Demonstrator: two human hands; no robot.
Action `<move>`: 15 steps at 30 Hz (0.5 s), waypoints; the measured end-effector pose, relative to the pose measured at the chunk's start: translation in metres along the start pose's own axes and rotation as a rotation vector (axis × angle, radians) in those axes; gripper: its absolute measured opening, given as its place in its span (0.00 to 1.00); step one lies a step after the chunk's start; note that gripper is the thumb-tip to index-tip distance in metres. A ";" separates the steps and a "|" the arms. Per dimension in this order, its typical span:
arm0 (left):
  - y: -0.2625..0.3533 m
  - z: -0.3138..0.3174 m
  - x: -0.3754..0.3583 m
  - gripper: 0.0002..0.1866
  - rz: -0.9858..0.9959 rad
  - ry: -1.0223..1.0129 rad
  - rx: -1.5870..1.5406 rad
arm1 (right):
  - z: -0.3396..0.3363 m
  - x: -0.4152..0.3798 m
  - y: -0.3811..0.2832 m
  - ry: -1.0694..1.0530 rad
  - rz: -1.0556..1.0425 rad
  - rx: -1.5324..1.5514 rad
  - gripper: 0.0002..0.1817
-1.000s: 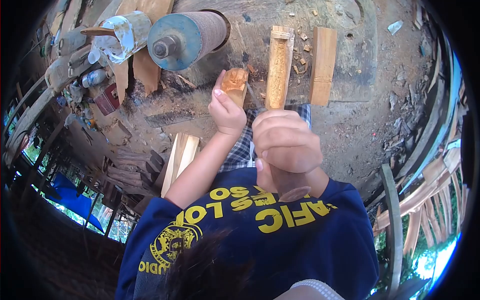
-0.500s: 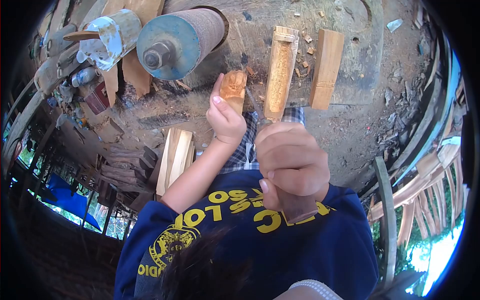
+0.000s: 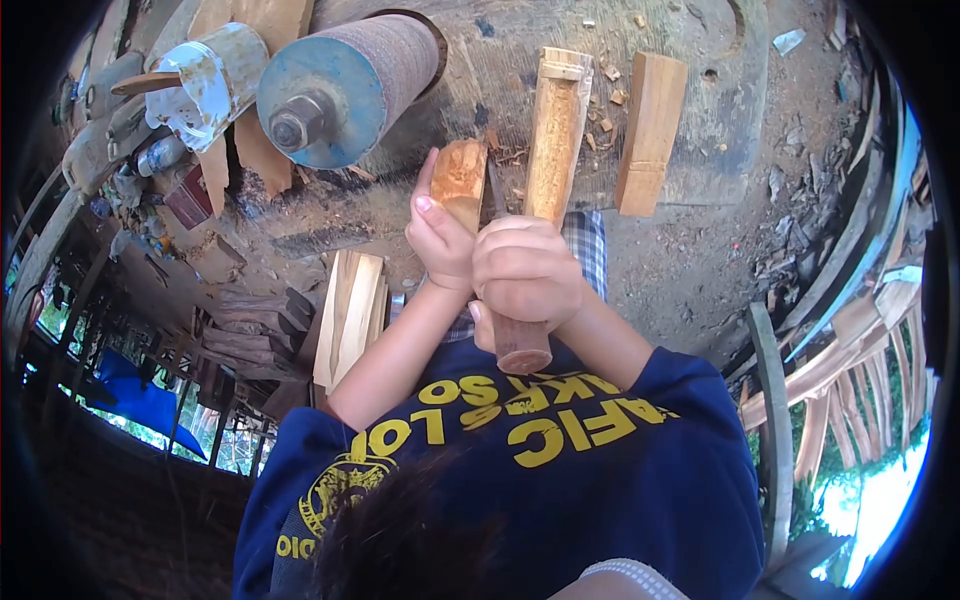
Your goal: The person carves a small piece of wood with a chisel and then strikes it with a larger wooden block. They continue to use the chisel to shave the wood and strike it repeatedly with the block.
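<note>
My left hand (image 3: 440, 238) is closed around a small wood block (image 3: 461, 178) with a rounded, freshly cut top end. Close beside it, my right hand (image 3: 527, 268) grips the thick brown handle of a chisel (image 3: 523, 350), butt end toward my chest. The thin dark blade points away from me along the block's right side. Beyond my right hand lies a long hollowed wood piece (image 3: 553, 140), its near end overlapped by the hand. A plainer wood block (image 3: 650, 135) with a scored line rests farther right on the worn bench board (image 3: 700, 180).
A large sanding drum (image 3: 345, 90) with a blue end and a central nut sits at the back left. Beside it stands a stained white bucket (image 3: 215, 85) with a stick across it. Pale wood pieces (image 3: 350, 310) lean left of my forearm, near stacked dark wood (image 3: 255, 335).
My right hand has moved left with the chisel, away from its spot over my chest, and is now close beside my left hand. My left hand stays on the block.
</note>
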State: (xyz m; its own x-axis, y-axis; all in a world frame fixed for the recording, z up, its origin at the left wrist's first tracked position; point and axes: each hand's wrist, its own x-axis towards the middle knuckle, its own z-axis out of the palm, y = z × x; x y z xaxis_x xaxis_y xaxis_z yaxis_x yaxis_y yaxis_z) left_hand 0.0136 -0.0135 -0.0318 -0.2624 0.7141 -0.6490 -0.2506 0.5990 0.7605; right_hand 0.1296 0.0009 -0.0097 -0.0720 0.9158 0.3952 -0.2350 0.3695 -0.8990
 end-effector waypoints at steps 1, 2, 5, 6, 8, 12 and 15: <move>-0.001 0.003 -0.002 0.29 0.080 0.021 0.038 | -0.002 -0.001 -0.003 -0.007 0.006 -0.022 0.12; -0.004 0.001 -0.001 0.29 0.074 0.017 0.034 | -0.006 -0.002 -0.010 -0.008 0.010 -0.029 0.12; -0.021 -0.017 0.013 0.28 0.288 0.035 0.395 | -0.016 0.018 -0.056 -0.060 0.455 -0.487 0.19; -0.019 -0.013 0.013 0.28 0.289 0.032 0.391 | -0.016 0.016 -0.069 -0.061 0.454 -0.492 0.19; -0.013 -0.005 0.009 0.29 0.196 0.114 0.313 | -0.016 0.010 -0.086 -0.071 0.884 -0.394 0.31; -0.004 -0.001 0.007 0.29 -0.018 0.157 0.156 | -0.029 -0.006 -0.090 -0.241 0.967 -0.036 0.36; 0.013 0.001 0.012 0.29 -0.238 0.105 0.017 | -0.025 -0.024 -0.079 -0.214 0.965 0.122 0.32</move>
State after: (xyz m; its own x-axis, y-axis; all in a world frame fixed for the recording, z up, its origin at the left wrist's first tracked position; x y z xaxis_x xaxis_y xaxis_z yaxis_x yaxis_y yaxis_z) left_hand 0.0083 0.0040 -0.0296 -0.2933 0.5117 -0.8076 -0.3016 0.7521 0.5860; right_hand 0.1745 -0.0459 0.0469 -0.4549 0.7633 -0.4588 -0.0805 -0.5483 -0.8324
